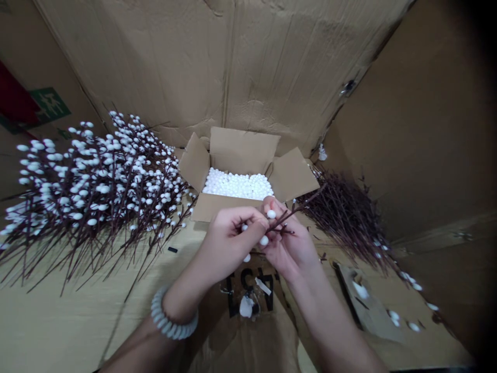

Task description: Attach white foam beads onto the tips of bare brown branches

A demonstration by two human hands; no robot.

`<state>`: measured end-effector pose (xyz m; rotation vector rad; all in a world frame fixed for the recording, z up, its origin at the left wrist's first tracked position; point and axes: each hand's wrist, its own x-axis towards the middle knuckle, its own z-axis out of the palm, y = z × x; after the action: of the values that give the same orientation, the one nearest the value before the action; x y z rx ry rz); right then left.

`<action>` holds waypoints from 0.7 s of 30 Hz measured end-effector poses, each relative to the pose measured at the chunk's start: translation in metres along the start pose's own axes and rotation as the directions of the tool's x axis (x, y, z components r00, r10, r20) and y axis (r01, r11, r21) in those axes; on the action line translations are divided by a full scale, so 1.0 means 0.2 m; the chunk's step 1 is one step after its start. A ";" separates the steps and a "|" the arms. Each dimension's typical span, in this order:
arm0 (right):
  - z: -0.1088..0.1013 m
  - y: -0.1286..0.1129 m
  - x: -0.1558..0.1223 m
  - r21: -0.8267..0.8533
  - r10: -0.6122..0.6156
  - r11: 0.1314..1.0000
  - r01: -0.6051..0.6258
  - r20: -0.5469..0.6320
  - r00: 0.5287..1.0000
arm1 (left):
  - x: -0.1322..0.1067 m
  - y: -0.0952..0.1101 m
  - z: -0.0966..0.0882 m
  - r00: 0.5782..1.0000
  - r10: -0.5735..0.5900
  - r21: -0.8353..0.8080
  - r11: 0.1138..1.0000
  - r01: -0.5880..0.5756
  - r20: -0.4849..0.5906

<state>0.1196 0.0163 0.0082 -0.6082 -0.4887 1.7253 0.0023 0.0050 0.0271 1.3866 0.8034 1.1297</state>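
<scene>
Centrally, in front of the open box, my left hand (233, 238) pinches a thin dark brown branched twig (297, 208) between thumb and fingers. White balls (264, 240) show on the twig below and beside these fingers. My right hand (289, 248) is closed close against it, its fingertips around a white ball (271, 213) beside a twig tip. The twig's bare branches cross over the right palm and point up to the right. Part of the right fingers is hidden behind the twig and the left hand.
A cardboard box (225, 207) full of small white balls (236, 184) stands ahead, flaps spread. Left lies a large heap of white-berried twigs (108, 176); right, a bundle of bare brown twigs (344, 212). Tall cardboard walls (163, 62) enclose the surface. Scraps (246, 305) lie nearer me.
</scene>
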 end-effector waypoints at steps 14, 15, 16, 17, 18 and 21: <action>-0.02 -0.02 -0.01 -0.045 0.028 0.999 -0.024 0.090 0.996 | 0.00 0.01 -0.01 0.998 -0.045 -0.027 0.999 0.046 0.032; -0.03 -0.02 -0.01 -0.060 0.023 0.998 -0.018 0.089 0.996 | 0.00 0.01 -0.01 0.997 -0.069 -0.032 0.997 0.070 0.033; -0.03 -0.02 -0.01 -0.079 0.016 0.997 -0.009 0.091 0.996 | 0.00 0.01 -0.01 0.996 -0.085 -0.033 0.996 0.086 0.031; -0.02 -0.02 -0.01 -0.097 0.006 0.995 0.003 0.097 0.995 | 0.00 0.01 -0.01 0.995 -0.093 -0.031 0.995 0.094 0.029; -0.02 -0.02 -0.01 -0.114 -0.002 0.993 0.014 0.106 0.994 | 0.00 0.01 -0.01 0.995 -0.096 -0.029 0.995 0.096 0.027; -0.02 -0.01 -0.02 -0.137 -0.020 0.990 0.035 0.109 0.994 | 0.00 0.01 -0.01 0.997 -0.076 -0.023 0.997 0.076 0.019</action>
<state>0.1249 0.0138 0.0075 -0.6066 -0.6946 1.7138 0.0003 0.0056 0.0291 1.3340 0.8203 1.0635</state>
